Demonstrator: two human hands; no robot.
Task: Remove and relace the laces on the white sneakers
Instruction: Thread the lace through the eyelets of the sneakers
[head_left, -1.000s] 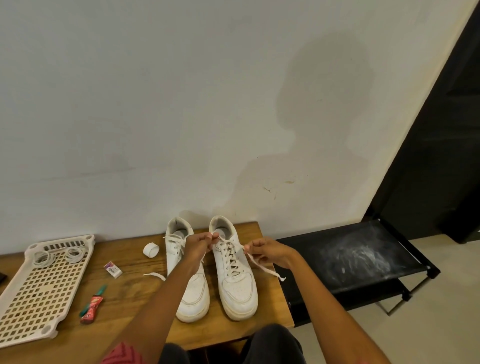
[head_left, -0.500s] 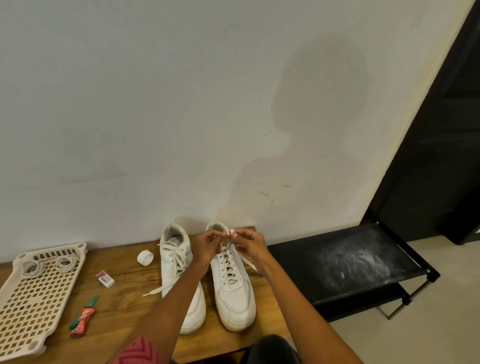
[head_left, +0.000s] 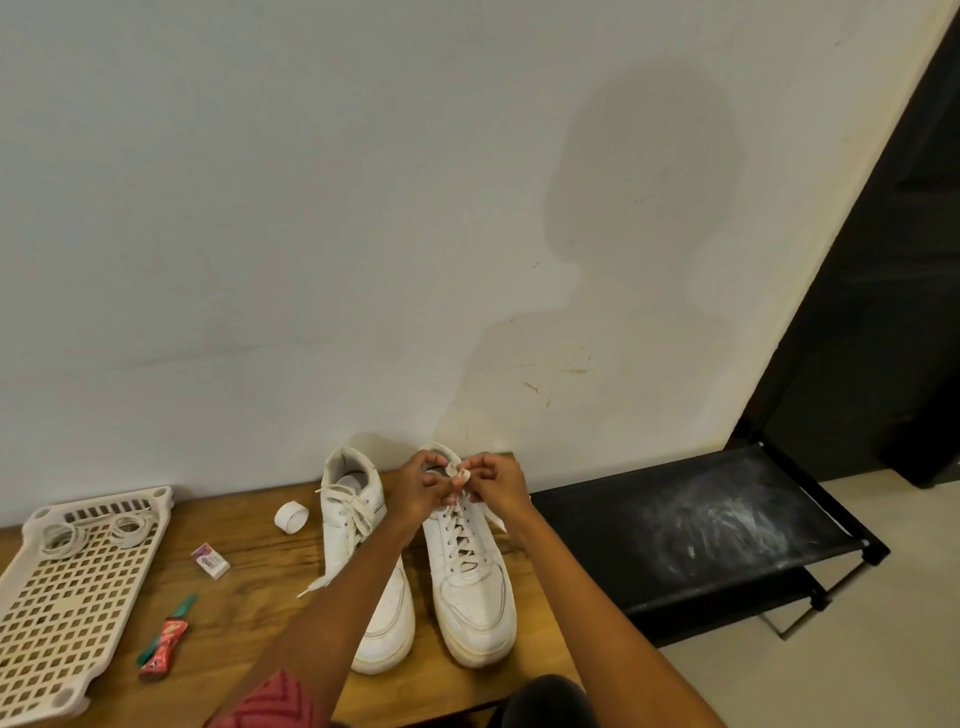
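Left hand (head_left: 415, 486) and right hand (head_left: 496, 480) both pinch white flat lace (head_left: 462, 472) above right white leather sneaker (head_left: 470, 571) on wooden table (head_left: 260, 582)

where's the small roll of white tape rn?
Head view: the roll of tape lies on the wooden table, just left of the left sneaker and right of the plastic tray.

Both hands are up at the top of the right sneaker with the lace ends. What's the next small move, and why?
Probably draw the lace ends apart to snug a knot. The left hand and right hand pinch them together over the collar of the right sneaker, whose eyelets look fully laced. The left sneaker has a loose end trailing on the table.
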